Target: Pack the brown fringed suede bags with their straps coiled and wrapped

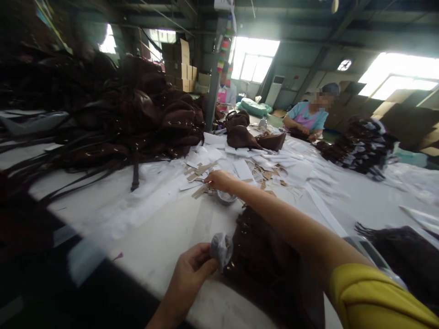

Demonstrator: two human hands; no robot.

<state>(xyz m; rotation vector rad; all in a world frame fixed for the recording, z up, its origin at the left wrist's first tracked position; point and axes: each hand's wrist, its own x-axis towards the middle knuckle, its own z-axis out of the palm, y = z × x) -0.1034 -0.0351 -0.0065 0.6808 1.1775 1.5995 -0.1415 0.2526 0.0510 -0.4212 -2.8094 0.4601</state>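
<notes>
Your left hand (pixel 192 274), near 7 o'clock in your view, pinches a crinkled wrapped piece (pixel 222 252) between thumb and fingers; keep that pinch light but sure, so the wrapping neither slips nor tears; the piece sits a little past 6 o'clock, its long axis running roughly 12 to 6, though I cannot tell which end is its front; just beside it, at 5 o'clock, a dark brown bag (pixel 270 265) lies on the pale table (pixel 154 233); its eyelet edge points toward about 10, and its long axis slants from there down to 4 or 5; farther out, your right hand (pixel 221 179) reaches over the bag to just below the middle of the view, its fingers drawn narrow at the card strips (pixel 199 172); I cannot tell whether they hold one; lift your forearm well over the bag, pick by the fingertips, and mind the round grey dish (pixel 226 198) just at 5 o'clock from that hand; beyond, a heap of brown bags (pixel 113 123) fills 9 to 10; a stack of dark goods (pixel 360 146) stands at 3, and a co-worker (pixel 308 119) sits behind at 2
</notes>
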